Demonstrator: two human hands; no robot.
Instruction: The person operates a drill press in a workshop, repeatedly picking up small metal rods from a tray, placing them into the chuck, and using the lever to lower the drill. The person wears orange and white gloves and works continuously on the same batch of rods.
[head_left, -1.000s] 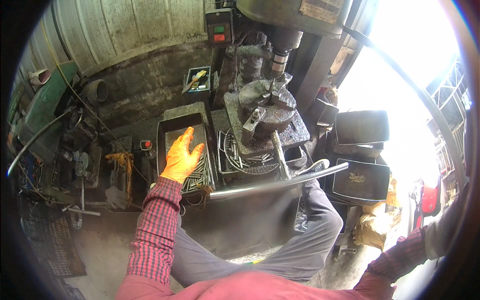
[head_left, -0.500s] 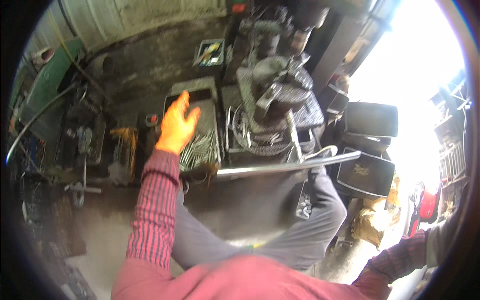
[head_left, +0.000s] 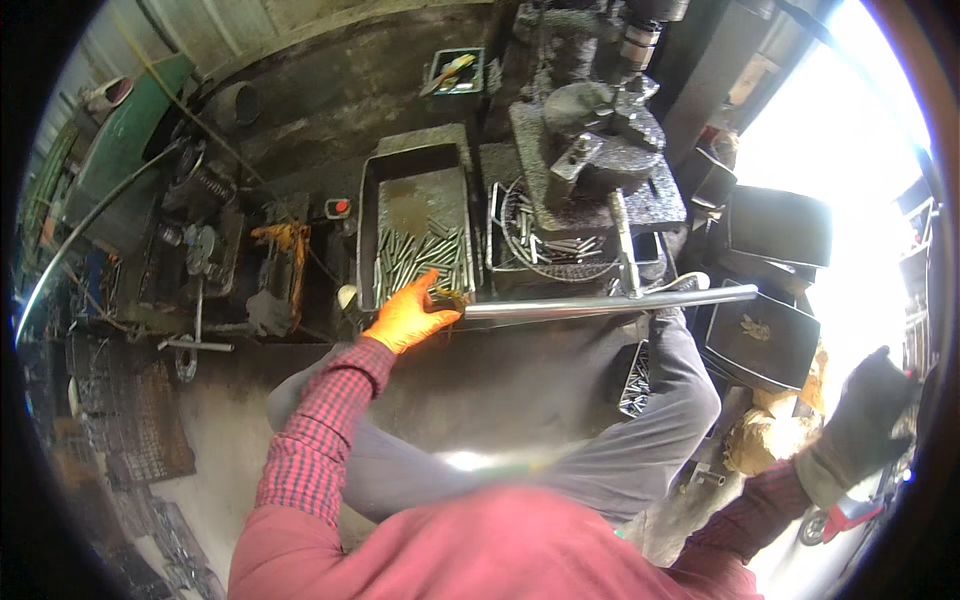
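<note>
My left hand [head_left: 408, 312], in an orange glove, is at the near rim of a deep metal tray [head_left: 366, 225]. Its thumb points right, apart from the forefinger, and nothing shows between them. Just beyond the fingertips lie many short metal pins [head_left: 415, 258], heaped in the tray's near half. A dark, rusty lump [head_left: 452, 300] sits beside the thumb; whether they touch I cannot tell. Far to the right, my right hand [head_left: 862, 425], in a dark grey glove, is raised away from the bench with its fingers apart. I see nothing in it.
A drill-press-like machine with a round chuck [head_left: 605, 140] stands beyond a shiny metal bar [head_left: 610, 303]. More pins fill a tray [head_left: 495, 225] under it. Dark bins [head_left: 765, 345] stand at right. A small pin box [head_left: 634, 380] is by my right thigh. A brush [head_left: 452, 72] lies at the back.
My left hand has come back from over the tray's far part to its near rim. My right hand has risen further into view at right. The whole view has shifted slightly.
</note>
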